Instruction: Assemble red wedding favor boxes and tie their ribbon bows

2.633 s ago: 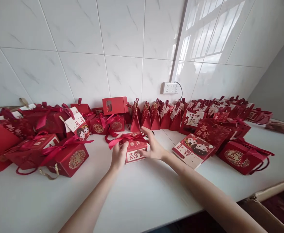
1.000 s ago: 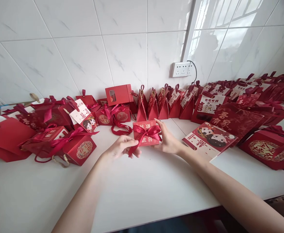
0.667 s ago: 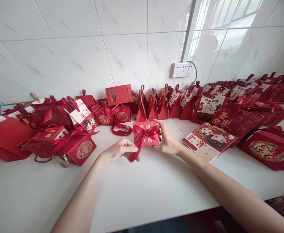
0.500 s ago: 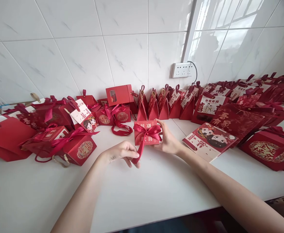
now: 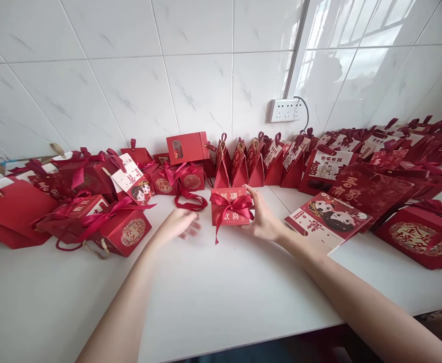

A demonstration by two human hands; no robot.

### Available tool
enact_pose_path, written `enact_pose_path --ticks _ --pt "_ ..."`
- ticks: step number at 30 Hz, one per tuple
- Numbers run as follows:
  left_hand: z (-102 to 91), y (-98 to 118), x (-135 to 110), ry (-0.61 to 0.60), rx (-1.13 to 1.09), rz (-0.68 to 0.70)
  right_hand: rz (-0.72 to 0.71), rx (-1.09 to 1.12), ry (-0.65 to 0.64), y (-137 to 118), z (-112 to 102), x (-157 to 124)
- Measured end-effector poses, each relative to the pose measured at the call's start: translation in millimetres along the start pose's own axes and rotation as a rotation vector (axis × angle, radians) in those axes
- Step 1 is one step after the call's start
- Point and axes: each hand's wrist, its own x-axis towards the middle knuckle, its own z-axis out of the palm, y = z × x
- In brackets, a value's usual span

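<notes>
A small red gift box (image 5: 231, 206) with a dark red ribbon bow stands tilted on the white table (image 5: 221, 297), its ribbon tail hanging loose. My right hand (image 5: 262, 219) grips the box at its right side. My left hand (image 5: 177, 225) hovers just left of the box, blurred, fingers spread, holding nothing. A loose red ribbon loop (image 5: 190, 200) lies behind it.
Many red gift boxes and bags line the tiled wall: ribboned boxes (image 5: 124, 229) at left, triangular pouches (image 5: 239, 166) at centre, flat printed bags (image 5: 328, 217) and a round-emblem bag (image 5: 413, 237) at right. A wall socket (image 5: 286, 110) sits above.
My left hand has let go of the ribbon tail and moved left, away from the box. My right hand still holds the box, now set slightly lower.
</notes>
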Motion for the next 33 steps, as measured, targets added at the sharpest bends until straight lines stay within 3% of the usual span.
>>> enact_pose_path --ticks 2,4,6,8,11,18,23,26,29,33 --pt "7.8 -1 4 0.187 -0.073 0.114 -0.033 -0.009 -0.018 -2 1 -1" --pt "19.0 -2 6 0.259 -0.176 0.301 -0.035 -0.004 -0.041 -4 3 -2" --pt "30.5 -2 5 0.224 -0.273 0.488 -0.021 0.016 -0.069 -7 6 -3" --pt "39.8 -3 2 0.136 -0.323 0.576 -0.006 0.038 -0.09 -9 8 -4" --pt "46.8 -4 -1 0.055 -0.326 0.548 0.005 0.052 -0.097 -11 10 -5" --pt "45.3 -4 -1 0.063 -0.314 0.524 0.125 0.247 -0.118 -20 1 -2" --pt "47.6 -4 -1 0.07 -0.258 0.569 0.412 0.317 0.102 -34 -1 1" --pt "49.7 -6 0 0.15 -0.186 0.651 0.511 0.322 0.061 -38 1 2" --pt "51.8 -8 0 0.302 -0.132 0.726 0.487 0.39 0.039 -40 2 2" --pt "57.1 -7 -5 0.368 -0.272 0.78 0.457 0.436 0.05 -43 0 0"
